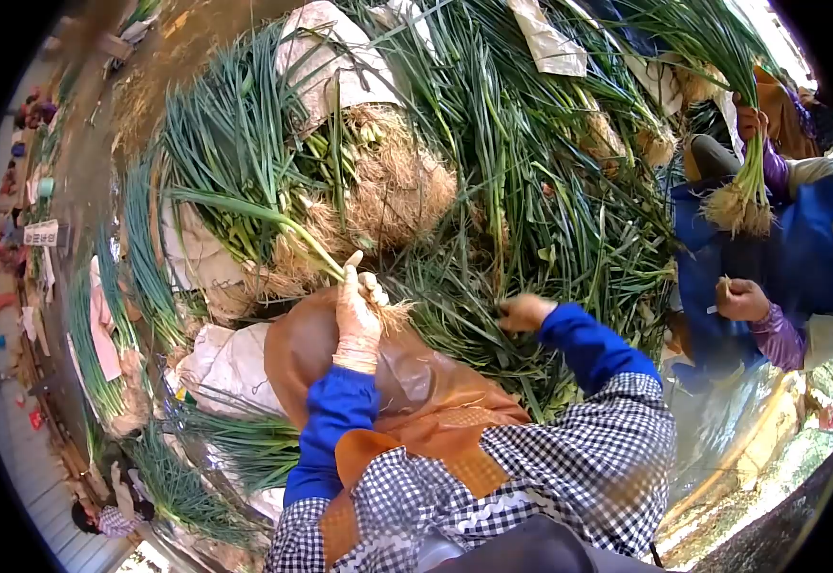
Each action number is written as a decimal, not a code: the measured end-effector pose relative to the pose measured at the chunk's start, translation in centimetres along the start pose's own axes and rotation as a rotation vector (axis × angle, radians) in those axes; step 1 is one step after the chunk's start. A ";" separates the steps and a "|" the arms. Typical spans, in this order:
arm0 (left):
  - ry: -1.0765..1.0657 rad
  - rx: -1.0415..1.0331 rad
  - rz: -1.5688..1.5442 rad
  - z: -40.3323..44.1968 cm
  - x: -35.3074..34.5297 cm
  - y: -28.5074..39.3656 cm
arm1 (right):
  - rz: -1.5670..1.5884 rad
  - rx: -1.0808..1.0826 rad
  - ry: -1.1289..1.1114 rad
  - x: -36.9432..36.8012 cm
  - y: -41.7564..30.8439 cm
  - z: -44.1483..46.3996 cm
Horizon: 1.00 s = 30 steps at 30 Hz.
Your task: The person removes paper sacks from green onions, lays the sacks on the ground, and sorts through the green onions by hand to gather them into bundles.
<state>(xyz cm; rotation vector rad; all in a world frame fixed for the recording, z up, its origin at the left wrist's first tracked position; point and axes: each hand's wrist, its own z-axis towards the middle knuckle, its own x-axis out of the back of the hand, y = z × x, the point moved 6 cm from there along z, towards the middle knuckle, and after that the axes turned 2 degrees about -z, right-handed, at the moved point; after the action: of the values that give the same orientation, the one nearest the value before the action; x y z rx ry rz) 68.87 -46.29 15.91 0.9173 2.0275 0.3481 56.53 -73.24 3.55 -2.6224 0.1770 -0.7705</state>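
My left hand (pixel 357 313), in what looks like a pale glove, is closed around the lower stem of a green onion (pixel 313 244). Its long green leaf points up and left, and the roots stick out on the right side of my fist. Over a heap of loose green leaves (pixel 459 315) is my right hand (pixel 528 312), its fingers curled in. Whatever these fingers hold, if anything, does not show. Just beyond my left hand lies a large bundle of green onions (pixel 402 181) with tan, tangled roots.
A brown apron (pixel 292 353) covers my lap. White sacking (pixel 230 368) and more green onions (pixel 254 444) lie at left. On the right, a person in a blue apron (pixel 713 258) holds a bunch of green onions (pixel 749 191). Leaves and bundles spread across the far side.
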 end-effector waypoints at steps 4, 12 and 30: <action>0.015 -0.002 0.023 -0.1 -0.1 0.0 | 0.079 -0.356 0.716 14.9 3.3 1.3; 0.023 -0.009 0.057 0.3 1.0 -0.3 | 0.322 -0.408 0.683 17.5 2.9 6.5; -0.148 0.250 0.305 -3.6 -0.2 -12.6 | 0.970 0.007 0.931 12.8 -6.0 0.6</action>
<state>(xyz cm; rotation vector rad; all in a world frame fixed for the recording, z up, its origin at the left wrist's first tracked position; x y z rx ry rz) 60.08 -54.80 11.35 1.3724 1.8219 0.1853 67.66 -70.55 11.87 -1.5907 1.5099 -1.4403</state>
